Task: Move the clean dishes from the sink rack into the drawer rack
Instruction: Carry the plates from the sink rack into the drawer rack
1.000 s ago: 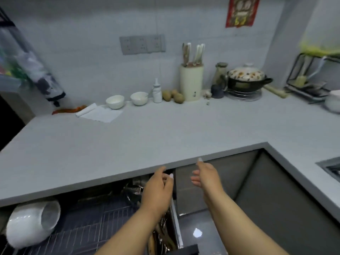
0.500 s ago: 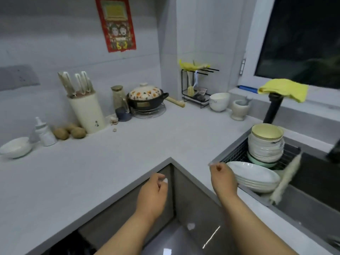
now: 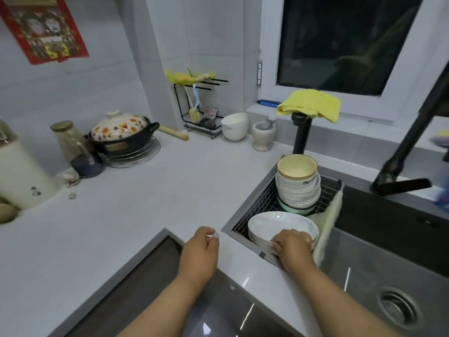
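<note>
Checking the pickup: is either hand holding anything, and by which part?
The right hand grips the stack of plates at its near rim. The left hand holds nothing.

A stack of shallow white marbled ceramic plates (image 3: 279, 222) lay flat at the near end of the dark wire sink rack (image 3: 267, 193). Behind it stood a stack of white bowls (image 3: 297, 188), topmost cream-coloured inside, upright.
</note>
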